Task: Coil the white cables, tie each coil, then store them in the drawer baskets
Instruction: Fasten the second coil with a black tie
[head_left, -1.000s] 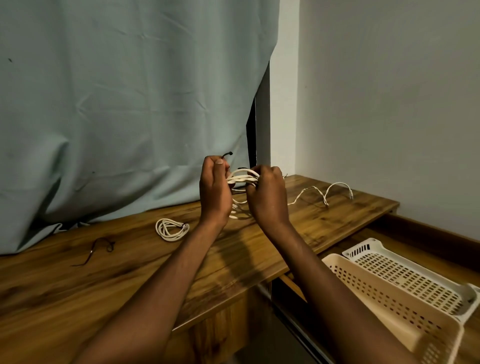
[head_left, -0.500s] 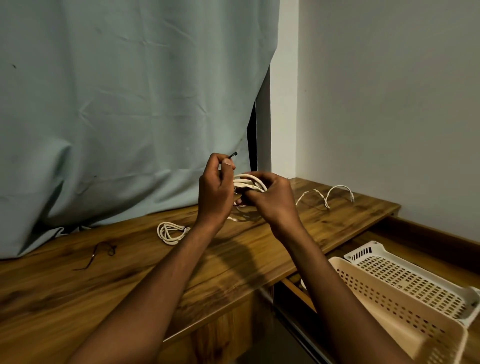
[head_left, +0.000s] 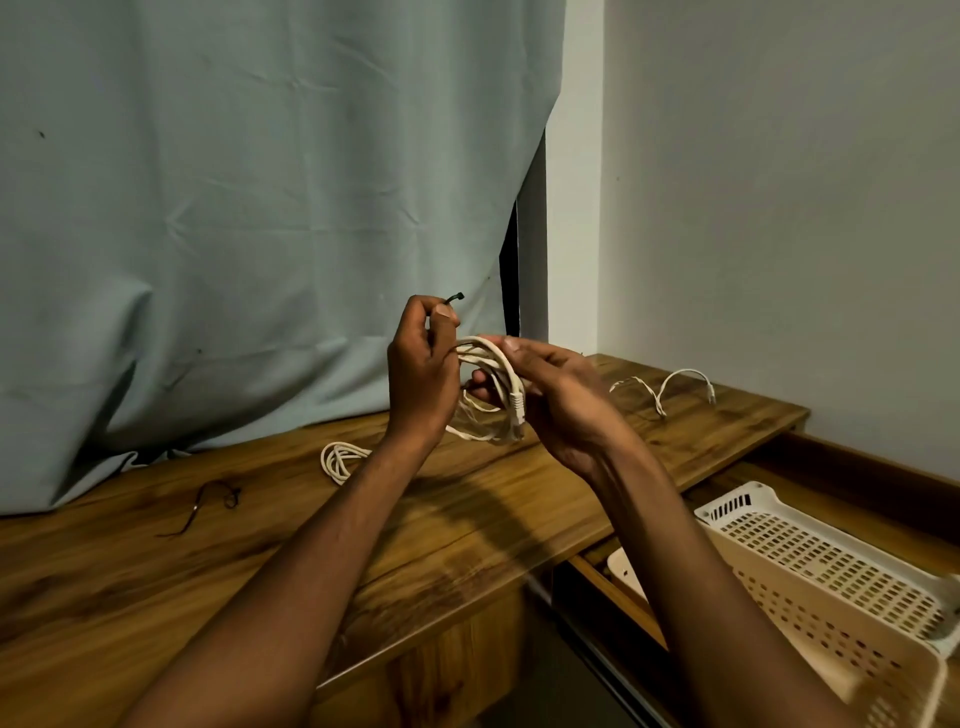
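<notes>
At the centre of the frame, the left hand pinches a thin dark tie between thumb and finger, its end sticking up. The right hand grips a coil of white cable held above the wooden desk. On the desk lie a smaller white coil at centre left, a loose white cable at right, and dark ties at left. 2 perforated baskets sit in the open drawer at lower right. A pale curtain fills the upper left.
</notes>
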